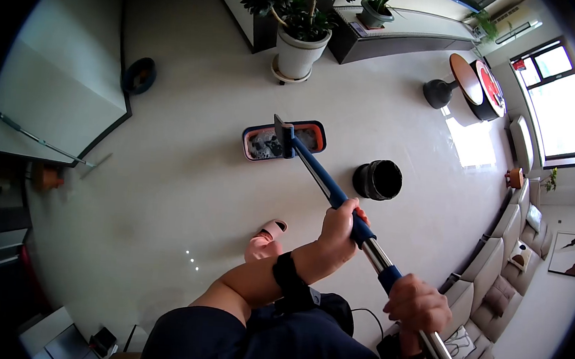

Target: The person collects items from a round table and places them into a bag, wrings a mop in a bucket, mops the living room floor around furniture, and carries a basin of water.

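Note:
A flat mop (324,179) with a blue and silver pole slants from the lower right up to the middle of the view. My left hand (340,233) is wrapped round the blue part of its pole. Farther up the pole, near my body, my right hand (419,302) is closed round it too. The mop head (283,136) is tilted on edge in a dark blue and orange rectangular bucket (323,135). Grey, foamy water shows on both sides of the head. Whether the head touches the bottom is hidden.
A black bin (378,180) stands right of the bucket. Beyond it is a white plant pot (301,52) on a stand. A dark bowl (139,76) sits by the left wall, where a long-handled tool (43,142) leans. Sofas (488,267) line the right side. My pink slipper (274,229) shows below.

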Motion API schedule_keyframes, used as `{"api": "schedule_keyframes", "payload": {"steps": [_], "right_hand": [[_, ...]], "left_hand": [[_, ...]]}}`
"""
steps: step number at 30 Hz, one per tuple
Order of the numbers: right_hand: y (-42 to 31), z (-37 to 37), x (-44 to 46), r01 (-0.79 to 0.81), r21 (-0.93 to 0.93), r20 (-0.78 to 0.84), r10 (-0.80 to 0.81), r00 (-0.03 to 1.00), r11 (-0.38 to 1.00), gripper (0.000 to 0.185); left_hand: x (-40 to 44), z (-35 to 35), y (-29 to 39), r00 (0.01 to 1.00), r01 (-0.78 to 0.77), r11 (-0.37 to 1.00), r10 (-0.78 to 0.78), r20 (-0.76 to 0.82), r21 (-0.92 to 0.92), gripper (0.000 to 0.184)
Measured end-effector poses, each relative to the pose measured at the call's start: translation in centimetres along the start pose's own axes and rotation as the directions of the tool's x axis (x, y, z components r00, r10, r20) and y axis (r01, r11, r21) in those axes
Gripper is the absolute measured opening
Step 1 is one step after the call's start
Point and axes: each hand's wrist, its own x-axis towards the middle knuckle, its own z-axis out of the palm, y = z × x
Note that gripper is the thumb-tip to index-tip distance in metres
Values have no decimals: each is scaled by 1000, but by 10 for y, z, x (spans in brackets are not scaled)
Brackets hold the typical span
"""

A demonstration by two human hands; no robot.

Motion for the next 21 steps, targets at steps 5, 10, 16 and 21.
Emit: {"api": "schedule_keyframes", "payload": {"steps": [5, 10, 16, 21], "right_hand": [[9, 4, -3, -52, -46, -119, 46, 992, 998, 23], [-15, 2, -17, -74, -9, -144, 72, 987, 997, 27], [-56, 8, -18, -1, -40, -129, -5, 992, 999, 27], [-76, 4, -14, 63, 14, -94, -61, 994, 998, 21]], "left_hand": [[49, -19, 14, 1000, -21, 1000, 20, -20, -22, 12], [134, -79, 45, 999, -33, 999, 32, -32, -36, 8], [207, -146, 93, 998, -54, 998, 55, -32, 9, 9], [229, -169, 114, 996, -89, 994, 91, -22, 57, 10]]}}
